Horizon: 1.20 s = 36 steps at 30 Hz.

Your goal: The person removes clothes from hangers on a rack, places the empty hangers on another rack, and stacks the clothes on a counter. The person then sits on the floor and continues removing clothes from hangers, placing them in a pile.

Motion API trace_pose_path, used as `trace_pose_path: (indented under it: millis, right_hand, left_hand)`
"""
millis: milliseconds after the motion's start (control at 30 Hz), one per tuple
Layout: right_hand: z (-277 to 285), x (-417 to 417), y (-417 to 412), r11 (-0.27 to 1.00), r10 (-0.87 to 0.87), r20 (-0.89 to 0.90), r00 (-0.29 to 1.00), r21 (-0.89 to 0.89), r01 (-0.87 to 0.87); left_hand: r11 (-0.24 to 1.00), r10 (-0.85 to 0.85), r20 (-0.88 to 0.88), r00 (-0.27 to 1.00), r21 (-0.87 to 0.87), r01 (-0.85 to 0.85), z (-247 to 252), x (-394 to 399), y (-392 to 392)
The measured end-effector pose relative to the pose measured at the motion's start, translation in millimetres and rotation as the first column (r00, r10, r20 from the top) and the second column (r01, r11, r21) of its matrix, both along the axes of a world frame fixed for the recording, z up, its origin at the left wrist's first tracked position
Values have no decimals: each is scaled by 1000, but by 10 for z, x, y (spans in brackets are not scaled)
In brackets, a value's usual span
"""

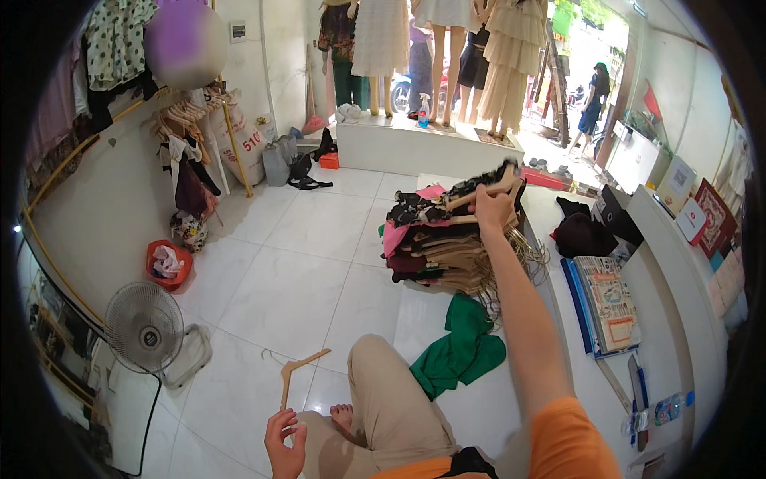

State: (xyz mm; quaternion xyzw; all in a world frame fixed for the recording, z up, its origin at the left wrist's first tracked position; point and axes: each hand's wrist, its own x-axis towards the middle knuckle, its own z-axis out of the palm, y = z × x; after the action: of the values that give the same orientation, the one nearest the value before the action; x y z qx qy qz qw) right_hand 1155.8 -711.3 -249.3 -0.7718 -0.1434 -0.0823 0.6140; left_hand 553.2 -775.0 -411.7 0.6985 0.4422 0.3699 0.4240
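Note:
My right hand point(493, 209) is stretched out over a stack of garments on wooden hangers point(449, 257). It grips a wooden hanger point(464, 199) that carries a black patterned garment point(479, 181). Metal hooks point(529, 254) stick out along the stack's right side. Low in the view, my left hand point(285, 442) has its fingers around one end of a bare wooden hanger point(291, 370), whose hook points up and left. Between the stack and my bent knee lies a crumpled green garment point(464, 350) on a white surface.
A counter point(604, 383) on my right holds a folder point(604, 302), a box cutter point(639, 383) and a plastic bottle point(669, 409). To the left stand a fan point(145, 326) and a red bin point(169, 265). Dressed mannequins point(383, 42) stand on a white platform point(419, 146) ahead.

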Motion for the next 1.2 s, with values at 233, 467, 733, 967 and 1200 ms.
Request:
trace_pose_path:
  millis: [233,467,733,967,1200]
  right_hand:
    - [1018,-598,-362,837,419,302,856,238,-493]
    - [1767,-1611,-763,620,754,514,408,-352,-701]
    - [1751,-2237,-1193,473,862,451,232,-548,-690]
    - [1616,-2630,-1067,288,924,343,167,-343,-894]
    - [1467,-2543,-1161,322,918,340,204,-337,-885]
  left_hand:
    - [996,-86,-4,996,33,86,178,93,76]
    - [882,56,-22,998,470,-39,1022,207,219]
    - [611,74,-4,997,790,-42,2092,416,483]
    - [670,-95,-97,991,730,136,2170,432,449]
    - [734,-213,-47,976,651,192,1933,288,445]
